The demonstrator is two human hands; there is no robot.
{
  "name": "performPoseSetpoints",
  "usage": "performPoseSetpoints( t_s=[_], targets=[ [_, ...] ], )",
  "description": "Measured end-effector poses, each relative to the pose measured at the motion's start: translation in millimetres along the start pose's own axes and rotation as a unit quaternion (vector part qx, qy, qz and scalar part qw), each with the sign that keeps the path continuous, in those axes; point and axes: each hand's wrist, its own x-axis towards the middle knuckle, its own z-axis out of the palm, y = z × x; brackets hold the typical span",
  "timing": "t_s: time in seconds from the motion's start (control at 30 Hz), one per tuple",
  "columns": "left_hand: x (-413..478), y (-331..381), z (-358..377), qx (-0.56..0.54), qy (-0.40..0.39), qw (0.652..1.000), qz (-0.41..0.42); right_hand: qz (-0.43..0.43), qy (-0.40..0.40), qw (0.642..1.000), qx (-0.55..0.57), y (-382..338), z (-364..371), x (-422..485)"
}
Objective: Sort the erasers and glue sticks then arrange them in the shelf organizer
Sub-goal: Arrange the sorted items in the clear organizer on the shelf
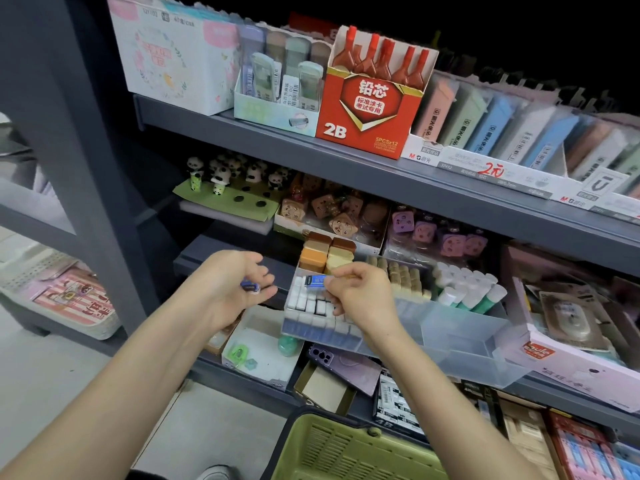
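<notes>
Two erasers are held. A blue-sleeved eraser (314, 281) is pinched in the fingers of the right hand (363, 296), just above the eraser rows (311, 306) at the organizer's (460, 337) left end, long axis approx. left-right. A smaller eraser (250, 287) is cupped in the left hand (225, 289), beside the organizer's left edge; the right hand is judged nearer.

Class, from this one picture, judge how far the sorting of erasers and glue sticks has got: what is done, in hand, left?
Done: the organizer holds white erasers, tan erasers and glue sticks, each in its own section. In hand: the right hand pinches a blue eraser over the white ones; the left hand holds a second eraser. Left: placing those two; the front sections look unfilled.
</notes>
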Motion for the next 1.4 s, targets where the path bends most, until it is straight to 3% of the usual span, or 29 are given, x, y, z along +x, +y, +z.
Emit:
performPoseSetpoints(
  t_s=[0.17, 0.3, 0.37, 0.43, 0.53, 0.67, 0.83, 1.0, 1.1, 1.27, 1.4],
  targets=[
    [1, -5, -10, 0.07, -0.032, 0.996, 0.035, -0.038, 0.052, 0.989, -0.133, 6, 21, 11],
    [5, -9, -14, 0.155, -0.041, 0.984, 0.07, -0.091, 0.089, 0.927, -0.352, 1, 19, 8],
    [7, -11, -16, 0.178, -0.045, 0.979, 0.086, -0.115, 0.097, 0.908, -0.391, -2, 18, 5],
    [7, -13, -15, 0.177, -0.04, 0.978, 0.099, -0.149, 0.089, 0.93, -0.323, -5, 16, -2],
    [7, -16, -9, 0.171, -0.023, 0.979, 0.111, -0.181, 0.025, 0.98, -0.084, -9, 17, -20],
    [6, -17, -2, 0.124, -0.072, 0.986, 0.082, -0.138, -0.038, 0.989, 0.025, -9, 22, -36],
    [4, -15, -5, 0.22, -0.131, 0.964, 0.064, -0.18, -0.148, 0.971, -0.048, -12, 3, -35],
    [5, -20, -3, 0.261, -0.151, 0.952, 0.055, -0.14, -0.192, 0.971, -0.02, -12, -21, -33],
    [9, -22, -3, 0.273, -0.118, 0.951, 0.082, -0.139, -0.147, 0.978, -0.053, -7, -23, -32],
    [20, -25, -13, 0.358, 0.008, 0.921, 0.152, -0.163, 0.026, 0.969, -0.181, 6, -19, -20],
    [23, -28, -15, 0.41, -0.01, 0.901, 0.14, -0.163, 0.048, 0.948, -0.27, 11, -1, -13]
  ],
)
